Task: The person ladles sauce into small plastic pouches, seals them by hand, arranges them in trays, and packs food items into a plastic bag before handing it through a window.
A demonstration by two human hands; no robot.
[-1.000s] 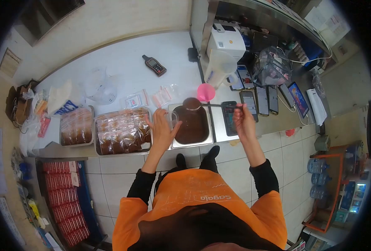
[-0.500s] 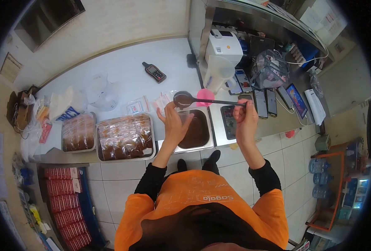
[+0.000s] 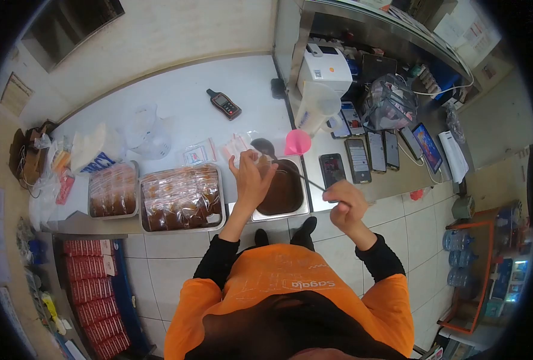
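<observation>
My right hand is closed round the handle end of a dark ladle, above the counter's front edge. The ladle's handle slants down to the left, and its bowl tilts by my left hand. My left hand is closed on what looks like a small clear plastic bag, partly hidden by its fingers. Below both sits a steel pan of brown sauce. A pink funnel stands just behind the pan. Flat clear bags lie behind my left hand.
To the left are two steel trays of brown-filled pouches. A clear measuring jug, several phones and a white printer stand on the right. A handheld meter lies toward the back.
My right hand has moved down and slightly left, so the ladle handle now slants instead of lying nearly level. The ladle's bowl has tipped toward the bag; my left hand has barely moved.
</observation>
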